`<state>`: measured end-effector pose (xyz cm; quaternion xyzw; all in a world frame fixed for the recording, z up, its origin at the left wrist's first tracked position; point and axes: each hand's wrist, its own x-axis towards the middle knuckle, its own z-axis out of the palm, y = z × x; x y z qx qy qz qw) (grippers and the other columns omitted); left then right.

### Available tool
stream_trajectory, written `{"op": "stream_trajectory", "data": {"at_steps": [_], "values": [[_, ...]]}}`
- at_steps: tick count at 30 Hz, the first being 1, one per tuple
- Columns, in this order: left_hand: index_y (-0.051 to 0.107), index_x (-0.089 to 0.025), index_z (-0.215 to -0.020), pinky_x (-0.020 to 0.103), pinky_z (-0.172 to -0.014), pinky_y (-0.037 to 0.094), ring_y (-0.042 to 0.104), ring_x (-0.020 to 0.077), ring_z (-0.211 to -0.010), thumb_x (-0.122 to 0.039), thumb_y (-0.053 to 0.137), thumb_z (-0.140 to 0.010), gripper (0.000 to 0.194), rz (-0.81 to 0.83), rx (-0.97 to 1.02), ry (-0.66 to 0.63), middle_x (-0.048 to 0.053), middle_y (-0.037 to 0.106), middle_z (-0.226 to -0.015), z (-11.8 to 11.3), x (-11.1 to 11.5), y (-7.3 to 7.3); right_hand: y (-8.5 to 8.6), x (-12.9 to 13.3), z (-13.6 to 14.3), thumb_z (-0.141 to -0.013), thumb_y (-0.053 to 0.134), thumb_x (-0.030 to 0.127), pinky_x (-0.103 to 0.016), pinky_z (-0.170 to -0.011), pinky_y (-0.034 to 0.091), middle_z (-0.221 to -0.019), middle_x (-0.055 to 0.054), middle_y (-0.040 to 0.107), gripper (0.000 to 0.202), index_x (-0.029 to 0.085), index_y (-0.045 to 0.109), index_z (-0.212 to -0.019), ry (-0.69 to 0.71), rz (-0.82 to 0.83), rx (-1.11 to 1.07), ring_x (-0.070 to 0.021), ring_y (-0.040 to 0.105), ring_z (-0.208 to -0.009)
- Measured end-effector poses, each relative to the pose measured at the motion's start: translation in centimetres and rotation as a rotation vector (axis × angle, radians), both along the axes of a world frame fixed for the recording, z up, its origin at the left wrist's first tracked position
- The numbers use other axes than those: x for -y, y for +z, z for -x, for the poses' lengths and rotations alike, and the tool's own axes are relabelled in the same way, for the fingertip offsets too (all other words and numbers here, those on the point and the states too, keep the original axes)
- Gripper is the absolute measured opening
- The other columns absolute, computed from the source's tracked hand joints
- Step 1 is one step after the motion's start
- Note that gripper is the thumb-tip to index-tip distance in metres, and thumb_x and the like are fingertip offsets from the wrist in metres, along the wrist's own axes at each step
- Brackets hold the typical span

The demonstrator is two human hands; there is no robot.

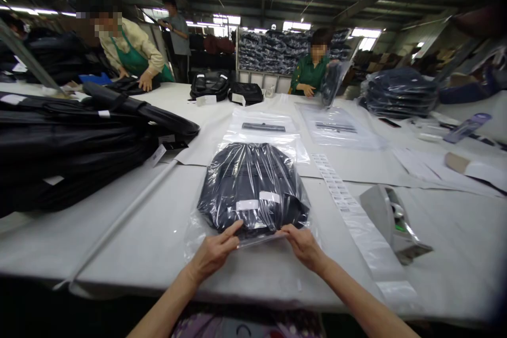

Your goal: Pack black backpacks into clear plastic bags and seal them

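Pinching sleeve (257,242) at near edge: right hand (303,245). Left hand (216,251) touched same edge, index finger extended, grip unclear. Bag (237,174) lay inside, near centre of table (130,243). Thin sleeve might have torn if pulled unevenly; tags (247,205) might have creased under pressure.

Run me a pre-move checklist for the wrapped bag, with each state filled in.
1. Black bag inside the clear plastic: ok, covered.
2. Right hand on the plastic's near edge: ok, pinching it.
3. Left hand at the near edge: ok, touching; firmness of grip, cannot tell.
4. Plastic smooth: not ok, creased over the bag.
5. Near edge sealed: cannot tell.
6. Label strip away from the bag: ok, lying apart to its right.
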<state>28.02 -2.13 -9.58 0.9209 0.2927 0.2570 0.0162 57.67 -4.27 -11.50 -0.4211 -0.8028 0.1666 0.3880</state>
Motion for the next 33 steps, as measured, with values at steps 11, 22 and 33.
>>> {"op": "stream_trajectory", "data": {"at_steps": [11,22,33], "values": [[0.057,-0.019,-0.075,0.020,-0.058,0.045,0.064,0.0121,-0.062,-0.045,0.021,-0.095,0.048,0.557,0.128,0.481,0.001,0.069,-0.078,-3.7,-1.8,3.1,1.4,-1.9,1.5,-0.086,0.040,0.053,-0.029,-0.062,0.054,-0.069,-0.005,0.070,0.039,0.019,0.058,-0.080,-0.266,0.400,-0.338,-0.0187,0.067,-0.064],[0.064,-0.017,-0.066,0.025,-0.062,0.041,0.063,0.0181,-0.057,-0.039,0.032,-0.091,0.046,0.598,-0.128,0.644,0.007,0.066,-0.061,-5.2,-3.6,4.4,4.5,-4.9,-1.1,-0.063,0.068,0.051,-0.025,-0.045,0.031,-0.037,0.000,0.052,0.042,0.020,0.054,-0.038,-0.418,0.460,0.020,-0.0147,0.049,-0.042],[0.063,-0.017,-0.067,0.026,-0.062,0.041,0.065,0.0214,-0.064,-0.038,0.029,-0.091,0.047,0.605,-0.224,0.677,0.010,0.067,-0.067,-5.8,-4.2,4.7,3.6,3.3,-9.4,-0.075,0.057,0.053,-0.038,-0.084,0.049,-0.108,-0.010,0.064,0.052,0.018,0.058,-0.115,-0.366,0.201,-0.026,-0.0254,0.059,-0.099]]}}
